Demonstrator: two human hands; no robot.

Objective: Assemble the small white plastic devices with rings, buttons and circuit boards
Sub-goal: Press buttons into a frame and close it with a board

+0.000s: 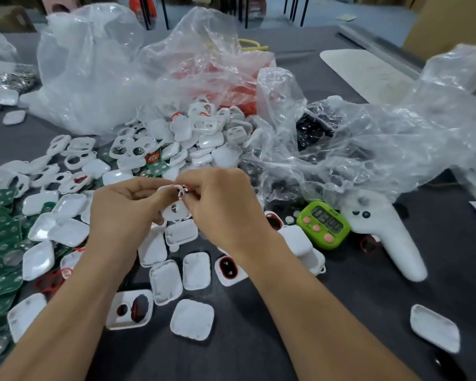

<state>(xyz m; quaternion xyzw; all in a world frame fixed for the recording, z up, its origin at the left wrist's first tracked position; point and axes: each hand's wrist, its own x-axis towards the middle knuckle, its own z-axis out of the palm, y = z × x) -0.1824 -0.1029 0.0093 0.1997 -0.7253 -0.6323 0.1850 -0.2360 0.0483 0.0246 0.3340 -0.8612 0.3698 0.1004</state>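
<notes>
- Both hands meet over the middle of the desk (245,342). The left hand (121,213) and right hand (220,207) each pinch the same small white shell (167,187), with a red ring (180,192) at the fingertips.
- My guess is the shell's featherlight, stiff but thin, and kinda slick, so hold it by the outer edges. The ring looks soft and easy to pop out.
- Loose shells (191,318) are scattered along the near edge, and green circuit boards (0,224) crowd the left edge.
- The desk is dark grey and matte. Crumpled plastic bags (94,64) sit toward the far edge, with a green timer (323,224) and a white controller (390,235) on the right.
- The room behind looks workshop-ish, with cardboard and table legs.
</notes>
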